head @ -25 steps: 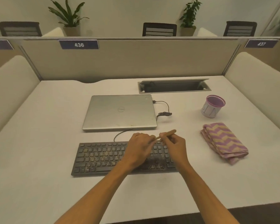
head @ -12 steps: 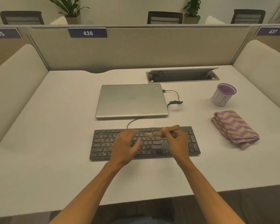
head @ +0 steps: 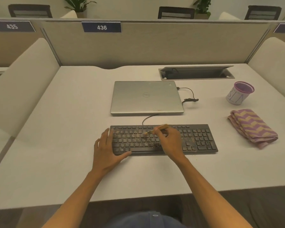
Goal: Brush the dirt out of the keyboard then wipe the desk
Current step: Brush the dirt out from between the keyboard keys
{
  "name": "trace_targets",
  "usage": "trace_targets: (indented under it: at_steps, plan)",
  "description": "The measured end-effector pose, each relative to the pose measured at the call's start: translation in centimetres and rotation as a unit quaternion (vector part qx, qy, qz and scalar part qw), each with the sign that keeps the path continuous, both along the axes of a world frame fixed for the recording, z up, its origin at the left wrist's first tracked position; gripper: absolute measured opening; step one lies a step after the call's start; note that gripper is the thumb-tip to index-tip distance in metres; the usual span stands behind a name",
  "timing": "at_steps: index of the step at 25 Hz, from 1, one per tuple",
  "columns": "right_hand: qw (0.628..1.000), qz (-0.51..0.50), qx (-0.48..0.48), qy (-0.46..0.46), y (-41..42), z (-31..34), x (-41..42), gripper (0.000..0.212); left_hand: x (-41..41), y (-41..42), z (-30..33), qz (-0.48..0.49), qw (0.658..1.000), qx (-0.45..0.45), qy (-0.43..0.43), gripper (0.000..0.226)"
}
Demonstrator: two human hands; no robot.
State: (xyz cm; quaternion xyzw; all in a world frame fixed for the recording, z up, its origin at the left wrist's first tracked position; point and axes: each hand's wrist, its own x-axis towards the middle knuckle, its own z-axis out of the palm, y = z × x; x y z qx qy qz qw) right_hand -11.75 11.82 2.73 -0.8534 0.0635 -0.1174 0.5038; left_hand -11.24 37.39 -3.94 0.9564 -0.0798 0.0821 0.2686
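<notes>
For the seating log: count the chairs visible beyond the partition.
3: left chair, middle chair, right chair, only their backs showing above the partition. Others may be hidden.

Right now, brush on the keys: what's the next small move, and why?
Probably sweep the brush rightward along the keyboard. The right hand grips it with bristles on the middle keys, the left hand steadies the left end, and brown crumbs show thickest just right of the right hand.
</notes>
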Motion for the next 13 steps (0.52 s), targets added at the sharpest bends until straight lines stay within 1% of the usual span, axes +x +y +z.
trace_targets:
  at_steps: [2,4,5,8,11,13]
  plan:
    - [0.993,0.018,-0.114,0.002,0.6,-0.5,0.4,0.018,0.0,1.1,-0.4,0.012,0.999,-0.011,0.031,0.127]
    - [0.986,0.019,-0.169,-0.002,1.1,-0.7,0.6,0.02,-0.1,1.7,-0.8,-0.001,0.999,-0.011,0.045,0.124]
    - [0.985,0.015,-0.17,-0.01,1.3,-0.7,0.7,0.022,-0.1,1.8,-1.0,-0.007,0.999,-0.01,0.047,0.122]
    - [0.992,0.007,-0.125,-0.022,1.9,-0.6,1.9,0.025,-0.2,1.8,-1.2,-0.016,0.998,0.005,0.055,0.121]
    - [0.993,0.038,-0.112,-0.013,3.3,-0.3,3.7,0.03,-0.5,1.5,-1.3,-0.031,0.997,0.05,0.048,0.123]
    - [0.99,0.068,-0.127,0.001,4.6,0.0,4.8,0.03,-0.5,1.4,-1.2,-0.036,0.997,0.056,0.041,0.12]
